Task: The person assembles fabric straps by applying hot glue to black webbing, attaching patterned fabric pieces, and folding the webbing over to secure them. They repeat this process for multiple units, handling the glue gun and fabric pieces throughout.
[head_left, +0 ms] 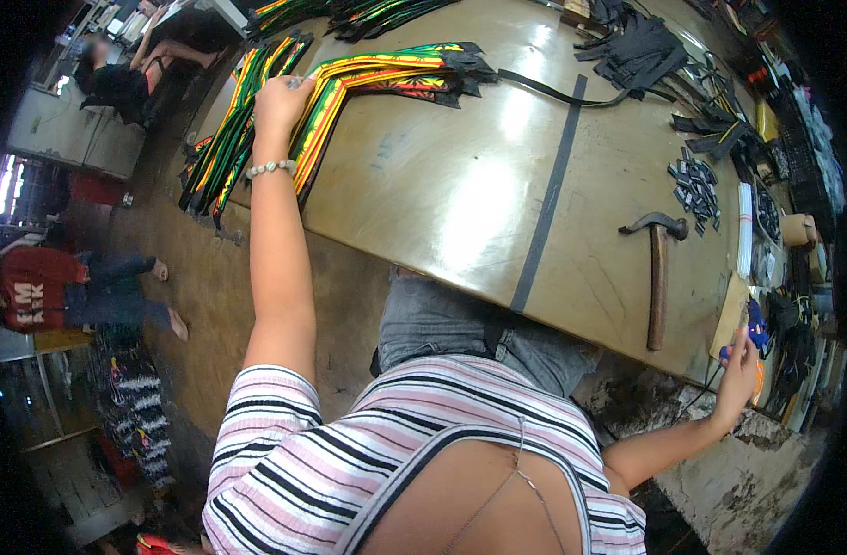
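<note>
My left hand (283,104), wearing a beaded bracelet, is closed at the bend of a bundle of printed straps (377,69) in yellow, green, red and black. The straps' dark ends point right, while their other ends hang toward the table's near edge. Beside them on the left lies another bundle of similar straps (222,153). Far to the right, my right hand (740,375) has its fingers closed at a blue and orange object (754,324) at the table's corner. The fingers partly hide that object, and its kind cannot be made out.
A hammer (657,268) lies on the metal-topped table (396,203), left of my right hand. Small dark buckle-like pieces (693,190) and black strips (632,55) lie farther back. A dark band (548,203) crosses the tabletop. Two people are off to the left.
</note>
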Demonstrator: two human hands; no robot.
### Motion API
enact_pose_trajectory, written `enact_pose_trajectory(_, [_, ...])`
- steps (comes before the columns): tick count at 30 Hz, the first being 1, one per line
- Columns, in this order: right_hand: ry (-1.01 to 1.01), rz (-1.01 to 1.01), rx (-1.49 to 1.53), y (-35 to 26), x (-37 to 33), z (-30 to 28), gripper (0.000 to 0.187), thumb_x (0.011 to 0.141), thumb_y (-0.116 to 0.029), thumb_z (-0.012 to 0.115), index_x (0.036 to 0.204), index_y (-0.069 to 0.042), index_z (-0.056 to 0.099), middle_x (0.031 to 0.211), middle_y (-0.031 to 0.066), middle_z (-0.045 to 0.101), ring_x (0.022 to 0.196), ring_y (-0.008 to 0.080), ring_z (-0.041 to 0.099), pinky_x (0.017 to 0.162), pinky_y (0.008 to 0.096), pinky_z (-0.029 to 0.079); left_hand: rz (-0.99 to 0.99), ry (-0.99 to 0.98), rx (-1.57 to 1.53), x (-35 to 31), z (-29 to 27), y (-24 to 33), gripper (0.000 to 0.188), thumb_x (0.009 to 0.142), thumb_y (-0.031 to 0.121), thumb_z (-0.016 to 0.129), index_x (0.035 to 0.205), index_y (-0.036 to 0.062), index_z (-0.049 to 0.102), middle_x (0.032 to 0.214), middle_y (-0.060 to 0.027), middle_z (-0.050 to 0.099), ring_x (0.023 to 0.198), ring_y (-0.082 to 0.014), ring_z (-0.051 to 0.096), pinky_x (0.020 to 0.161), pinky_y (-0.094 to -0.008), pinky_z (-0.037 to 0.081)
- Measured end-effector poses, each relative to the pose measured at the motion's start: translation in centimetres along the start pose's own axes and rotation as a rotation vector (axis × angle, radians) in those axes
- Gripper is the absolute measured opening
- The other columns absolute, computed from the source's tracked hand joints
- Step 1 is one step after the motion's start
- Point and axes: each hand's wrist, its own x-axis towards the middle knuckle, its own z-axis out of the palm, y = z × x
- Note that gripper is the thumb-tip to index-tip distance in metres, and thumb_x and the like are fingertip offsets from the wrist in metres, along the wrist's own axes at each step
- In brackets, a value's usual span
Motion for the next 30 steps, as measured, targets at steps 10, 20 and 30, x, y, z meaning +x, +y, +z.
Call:
enact_pose_trajectory(10, [0.088,-0.735,0.338,-18.9,-5.3,7.5,0.026,0.097,-0.018,0.063,0.115,0.0,0.069,0.113,0.0096,0.071,0.106,0.0151,0.063,0.097,0.0293,0.045,0.598,0.258,-0.577,-10.4,-10.1,11.3,0.02,0.09,0.011,0.072,0.108,0.0021,0.074,0.096,-0.0009,0.072,0.089,-0.0073,0.063,0.082,-0.0218,0.049])
enact_pose_trajectory(20, [-0.248,-0.745,0.77,-24.3,-9.8,12.8,0.03,0.091,-0.016,0.071,0.117,0.0,0.069,0.105,0.0112,0.072,0.095,0.0139,0.066,0.085,0.0279,0.052,0.769,-0.174,-0.858,-20.6,-7.8,19.7,0.016,0.083,0.011,0.079,0.096,0.0028,0.075,0.085,-0.0039,0.073,0.075,-0.0093,0.065,0.068,-0.023,0.051])
enact_pose_trajectory(30, [-0.208,-0.66,0.329,-18.5,-9.2,22.5,0.021,0.089,-0.009,0.066,0.108,-0.002,0.069,0.1,0.0169,0.067,0.095,0.0341,0.062,0.085,0.0413,0.049,0.518,-0.461,-0.582,-20.7,5.2,17.7,0.031,0.083,0.03,0.073,0.092,0.001,0.074,0.074,-0.0222,0.067,0.066,-0.0376,0.067,0.065,-0.042,0.053])
